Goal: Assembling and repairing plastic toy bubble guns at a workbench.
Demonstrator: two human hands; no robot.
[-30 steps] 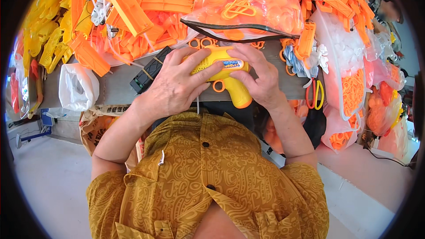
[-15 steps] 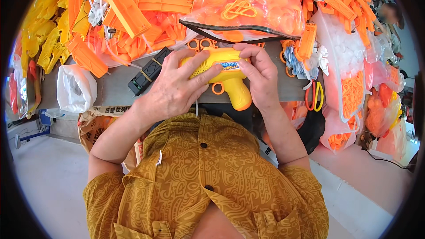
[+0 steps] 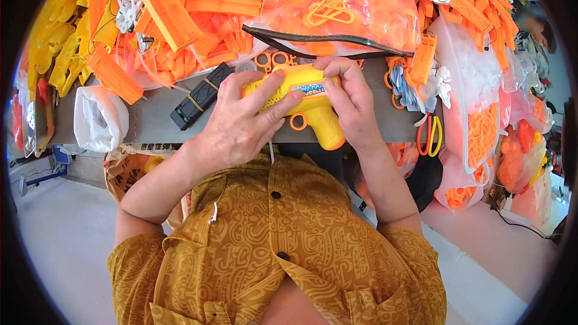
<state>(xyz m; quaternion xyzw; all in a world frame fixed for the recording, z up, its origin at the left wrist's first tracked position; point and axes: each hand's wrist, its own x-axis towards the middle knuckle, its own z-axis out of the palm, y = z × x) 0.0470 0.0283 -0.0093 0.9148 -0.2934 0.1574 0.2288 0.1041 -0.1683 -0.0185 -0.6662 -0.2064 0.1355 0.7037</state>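
Observation:
A yellow toy bubble gun with an orange ring-shaped trigger and a blue-and-white label is held between both hands above the table's near edge, its grip pointing down toward me. My left hand is closed over its left end, fingers lying across the yellow shell. With thumb and fingers my right hand pinches the opposite end, near the label. Below the left hand hangs a thin pale tube. Just left of that hand lies a black box-shaped piece with a band round it.
Heaped orange parts and a clear zip bag of orange pieces cover the far side. Yellow shells pile up left, behind a white bag. Scissors with red and yellow handles hang at the table's right edge, beside bagged parts.
Both hands keep their hold on the bubble gun, which has barely shifted. The whole view has moved slightly.

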